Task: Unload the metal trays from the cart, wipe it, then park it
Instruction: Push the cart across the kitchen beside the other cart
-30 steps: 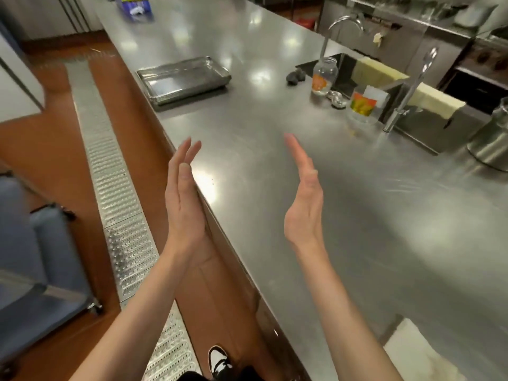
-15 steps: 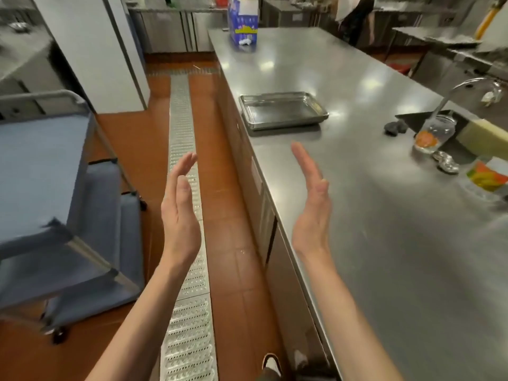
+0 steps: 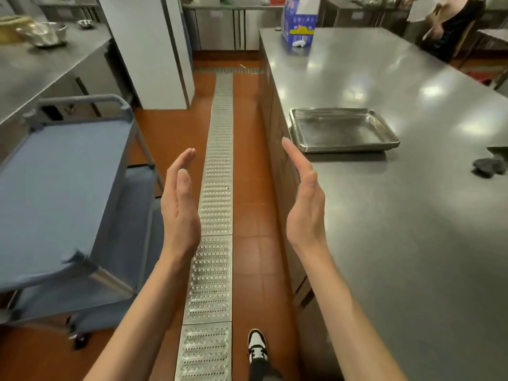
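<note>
A stack of metal trays [image 3: 341,130] rests on the steel counter [image 3: 412,215] near its left edge. The blue cart [image 3: 55,188] stands at the left, and its top shelf is bare. My left hand [image 3: 180,204] hovers over the floor between cart and counter, fingers straight, holding nothing. My right hand [image 3: 303,204] is raised at the counter's edge, palm facing the left hand, also holding nothing. A dark cloth [image 3: 490,165] lies on the counter at the far right.
A metal drain grate [image 3: 217,215] runs along the red tile floor. A blue and white box [image 3: 299,23] sits at the counter's far end. Metal bowls [image 3: 44,34] stand on the left worktop. A white column [image 3: 154,50] rises behind the cart. A person [image 3: 450,26] stands at the back right.
My view has swung left from the counter and sink toward the aisle, bringing the cart into sight. Both hands keep the same raised, empty pose.
</note>
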